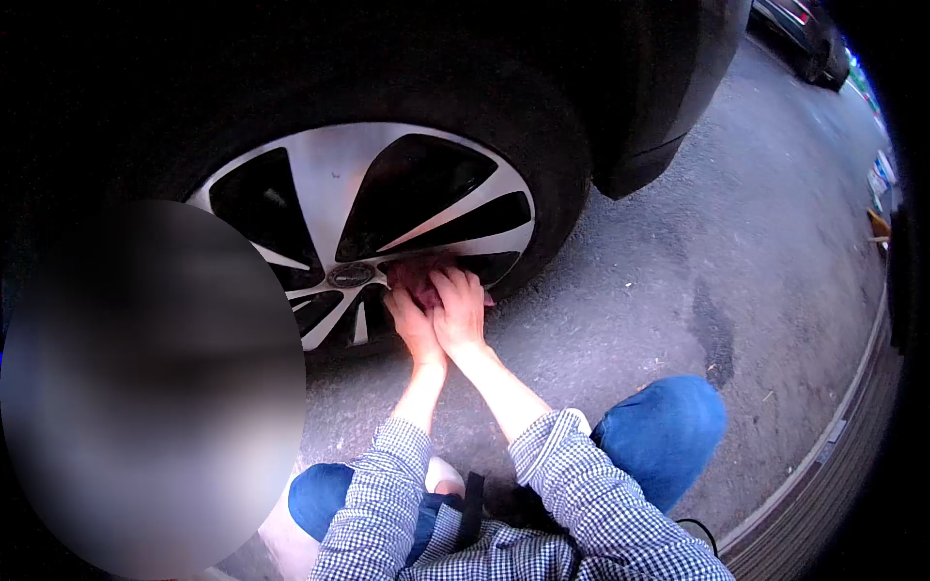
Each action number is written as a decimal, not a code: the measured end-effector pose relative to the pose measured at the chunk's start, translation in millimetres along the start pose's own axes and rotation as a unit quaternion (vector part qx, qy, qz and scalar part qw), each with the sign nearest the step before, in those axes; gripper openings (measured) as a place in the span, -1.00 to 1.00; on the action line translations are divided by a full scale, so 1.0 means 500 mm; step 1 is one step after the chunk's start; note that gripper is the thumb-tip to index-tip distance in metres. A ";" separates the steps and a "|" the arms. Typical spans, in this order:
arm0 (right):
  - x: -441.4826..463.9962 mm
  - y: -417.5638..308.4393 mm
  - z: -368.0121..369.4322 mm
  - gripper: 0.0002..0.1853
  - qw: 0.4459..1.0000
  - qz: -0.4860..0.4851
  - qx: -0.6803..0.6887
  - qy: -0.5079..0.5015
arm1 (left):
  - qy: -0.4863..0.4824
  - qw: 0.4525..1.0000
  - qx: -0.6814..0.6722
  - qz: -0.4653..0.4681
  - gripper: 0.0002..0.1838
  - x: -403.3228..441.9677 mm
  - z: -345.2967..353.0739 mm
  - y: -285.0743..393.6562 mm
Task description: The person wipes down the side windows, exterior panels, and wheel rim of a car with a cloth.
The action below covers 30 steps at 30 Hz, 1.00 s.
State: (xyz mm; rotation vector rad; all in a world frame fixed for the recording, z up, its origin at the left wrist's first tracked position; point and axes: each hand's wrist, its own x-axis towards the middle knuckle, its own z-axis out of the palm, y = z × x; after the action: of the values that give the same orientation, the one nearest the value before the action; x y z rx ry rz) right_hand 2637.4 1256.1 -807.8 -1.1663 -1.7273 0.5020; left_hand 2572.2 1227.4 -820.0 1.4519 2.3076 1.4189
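Both hands, left and right, sit together, fingers bunching a reddish cloth against the wheel, seemingly so it reaches between spokes

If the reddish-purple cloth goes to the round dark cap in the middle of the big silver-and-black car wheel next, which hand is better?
Probably the left hand. It is nearer the cap; the right hand is farther out toward the tire. Both hands are at the cloth.
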 end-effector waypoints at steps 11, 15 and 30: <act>-0.041 0.115 -0.035 -0.62 0.991 0.095 -0.069 -0.056 | -0.233 0.969 0.074 -0.039 -0.52 -0.039 0.051 0.015; -0.059 0.053 -0.021 -0.57 0.993 0.110 -0.016 -0.027 | -0.104 0.994 0.014 -0.021 -0.52 -0.045 0.003 0.008; -0.003 -0.029 0.014 -0.58 0.989 -0.046 -0.050 -0.131 | -0.060 0.995 0.079 -0.031 -0.61 -0.014 -0.072 -0.037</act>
State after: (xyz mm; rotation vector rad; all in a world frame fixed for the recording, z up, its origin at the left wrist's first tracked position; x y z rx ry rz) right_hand 2624.4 1249.3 -800.9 -1.1230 -2.0419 0.5374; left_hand 2545.9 1195.9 -815.6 1.4474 2.4131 1.1245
